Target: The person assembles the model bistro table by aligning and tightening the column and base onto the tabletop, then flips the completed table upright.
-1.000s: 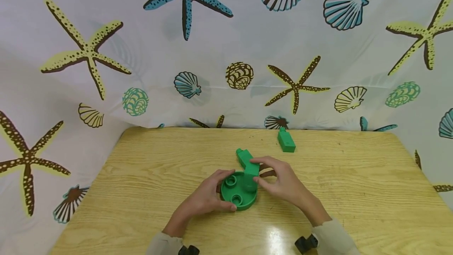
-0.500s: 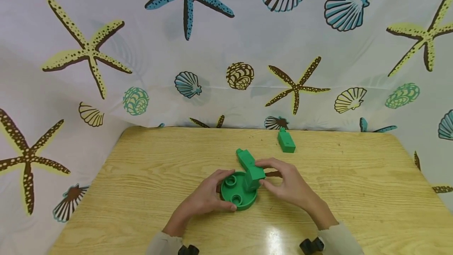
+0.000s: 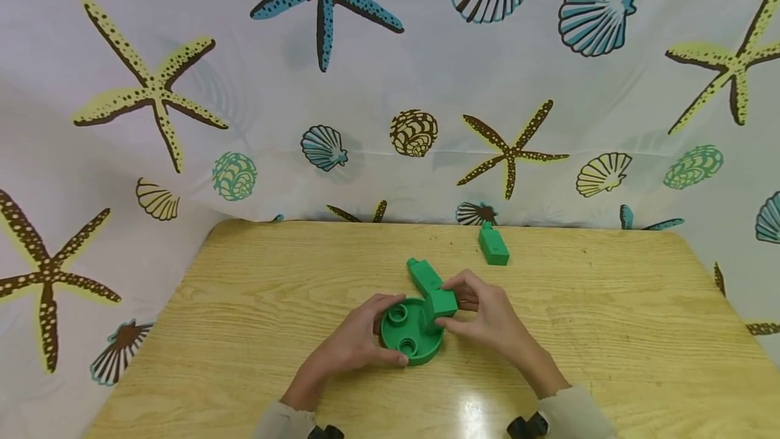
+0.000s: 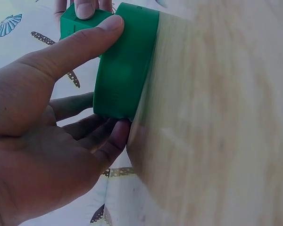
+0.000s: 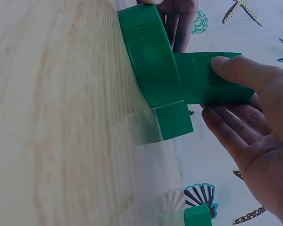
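Observation:
A round green base (image 3: 412, 351) with raised round sockets lies on the table, and my left hand (image 3: 359, 337) grips its left side between thumb and fingers. On the base's right part a green block (image 3: 441, 303) stands upright, pinched between the thumb and fingers of my right hand (image 3: 490, 317). The left wrist view shows the left thumb on the side wall of the base (image 4: 125, 66). In the right wrist view the right thumb lies on the block (image 5: 198, 77), whose lower end meets the base; how it is seated there is hidden.
Just behind the base lies a second green block (image 3: 423, 275), its knobbed end pointing away. A third green block (image 3: 493, 245) lies near the back edge of the wooden table (image 3: 292, 263). Behind the table hangs a white cloth (image 3: 365, 87) printed with starfish and shells.
The block in my right hand has shifted slightly right from its leaning position and stands more upright over the base. My left hand and the base have stayed in place.

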The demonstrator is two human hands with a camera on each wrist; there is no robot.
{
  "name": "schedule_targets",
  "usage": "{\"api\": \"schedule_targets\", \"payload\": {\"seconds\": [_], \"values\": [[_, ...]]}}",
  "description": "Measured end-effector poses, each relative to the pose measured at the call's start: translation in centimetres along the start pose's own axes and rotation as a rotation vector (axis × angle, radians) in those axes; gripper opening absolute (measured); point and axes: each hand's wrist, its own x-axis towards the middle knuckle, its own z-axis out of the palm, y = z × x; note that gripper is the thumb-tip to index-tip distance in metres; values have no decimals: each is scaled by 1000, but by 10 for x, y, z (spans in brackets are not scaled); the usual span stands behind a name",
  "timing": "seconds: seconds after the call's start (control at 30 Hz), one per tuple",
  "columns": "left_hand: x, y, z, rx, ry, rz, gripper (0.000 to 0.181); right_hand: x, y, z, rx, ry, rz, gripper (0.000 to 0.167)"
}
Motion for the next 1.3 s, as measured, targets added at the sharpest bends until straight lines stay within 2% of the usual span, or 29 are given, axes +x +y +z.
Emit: {"api": "schedule_targets", "payload": {"seconds": [0.33, 0.67, 0.77, 0.9, 0.97, 1.03, 1.17, 1.3], "values": [[-2, 1, 0, 15, 16, 17, 93, -3, 0, 4, -47, 29, 6, 48], [-2, 2, 0, -1, 12, 8, 93, -1, 1, 3, -32, -7, 35, 49], [-3, 2, 0, 11, 5, 9, 95, -1, 0, 0, 27, -46, 56, 50], [-2, 5, -2, 31, 11, 18, 97, 0, 1, -11, 189, -58, 40, 48], [-2, 10, -3, 65, 37, 21, 93, 2, 4, -17, 238, -22, 34, 46], [-2, 16, -3, 115, 83, 24, 84, 4, 10, -20, 229, 27, 41, 42], [4, 30, 6, 188, 175, 59, 61, 10, 22, -17, 109, 60, 132, 39], [13, 41, 23, 179, 249, 125, 55, 18, 28, -10, 9, 37, 171, 39]]}}
